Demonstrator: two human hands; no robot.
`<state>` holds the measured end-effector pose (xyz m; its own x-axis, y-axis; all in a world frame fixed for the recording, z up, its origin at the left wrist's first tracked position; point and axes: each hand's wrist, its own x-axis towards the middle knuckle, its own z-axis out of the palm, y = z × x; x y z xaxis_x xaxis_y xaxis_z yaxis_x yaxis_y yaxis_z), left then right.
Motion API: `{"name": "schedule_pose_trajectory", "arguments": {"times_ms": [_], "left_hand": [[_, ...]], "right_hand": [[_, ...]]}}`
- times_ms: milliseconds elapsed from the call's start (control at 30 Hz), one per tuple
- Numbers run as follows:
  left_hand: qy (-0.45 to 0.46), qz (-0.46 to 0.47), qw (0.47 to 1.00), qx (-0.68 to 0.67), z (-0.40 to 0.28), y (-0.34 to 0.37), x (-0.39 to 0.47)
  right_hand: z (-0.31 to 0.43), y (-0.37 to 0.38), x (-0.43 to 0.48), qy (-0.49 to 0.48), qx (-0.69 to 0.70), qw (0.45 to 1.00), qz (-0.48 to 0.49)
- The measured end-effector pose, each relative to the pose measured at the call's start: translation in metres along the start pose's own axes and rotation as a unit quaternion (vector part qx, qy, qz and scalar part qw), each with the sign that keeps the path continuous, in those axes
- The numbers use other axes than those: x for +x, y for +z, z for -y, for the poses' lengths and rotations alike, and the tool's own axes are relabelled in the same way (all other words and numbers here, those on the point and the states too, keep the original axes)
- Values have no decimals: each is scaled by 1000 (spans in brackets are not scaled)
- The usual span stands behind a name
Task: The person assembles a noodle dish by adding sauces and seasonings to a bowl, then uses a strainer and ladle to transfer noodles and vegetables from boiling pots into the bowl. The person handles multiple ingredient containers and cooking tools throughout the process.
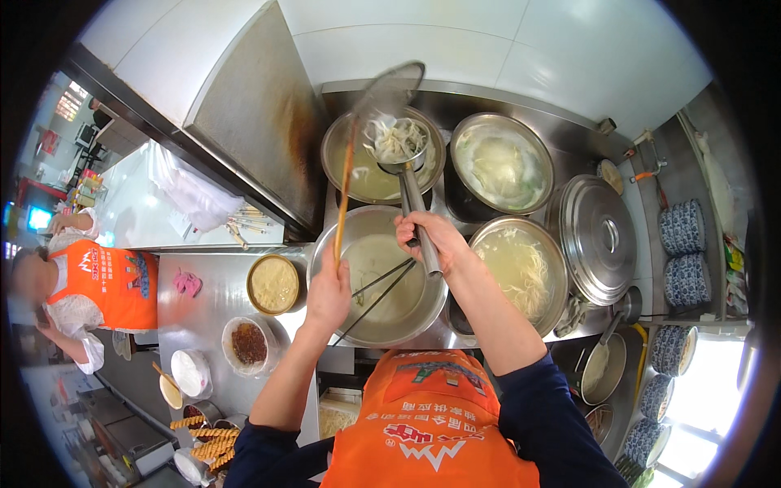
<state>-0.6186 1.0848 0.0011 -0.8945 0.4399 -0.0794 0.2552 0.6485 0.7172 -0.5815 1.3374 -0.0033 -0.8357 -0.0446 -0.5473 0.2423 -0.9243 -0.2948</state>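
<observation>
My left hand (328, 296) grips the wooden handle of a wire skimmer (392, 85), whose blurred round head is raised at the back, above the rear left pot (332, 152). In my right hand (434, 243) are the metal handle of a ladle-like scoop (420, 160) and black-ended chopsticks (383, 293), which cross over the front left pot (317, 262). A second, dark handle lies beside the scoop's. Noodles or shredded food with greens (398, 140) fill the scoop, over the cloudy liquid of the rear left pot.
Two more pots hold food in cloudy liquid (503, 161) and pale noodles (529, 274). A lidded steel pot (595, 238) stands right. Left are a bowl of chili sauce (249, 343) and a yellowish container (273, 284). Patterned bowls (683, 229) are stacked right. A person in an orange apron (110, 283) stands left.
</observation>
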Motion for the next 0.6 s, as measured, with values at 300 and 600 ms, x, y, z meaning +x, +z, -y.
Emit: {"name": "schedule_pose_trajectory", "arguments": {"times_ms": [300,600], "left_hand": [[-80,111,986,-99,20,5,-7],[-51,84,962,-255,20,-65,34]], "right_hand": [[2,-2,-25,63,123,990,34],[44,31,-96,34,49,998,25]]}}
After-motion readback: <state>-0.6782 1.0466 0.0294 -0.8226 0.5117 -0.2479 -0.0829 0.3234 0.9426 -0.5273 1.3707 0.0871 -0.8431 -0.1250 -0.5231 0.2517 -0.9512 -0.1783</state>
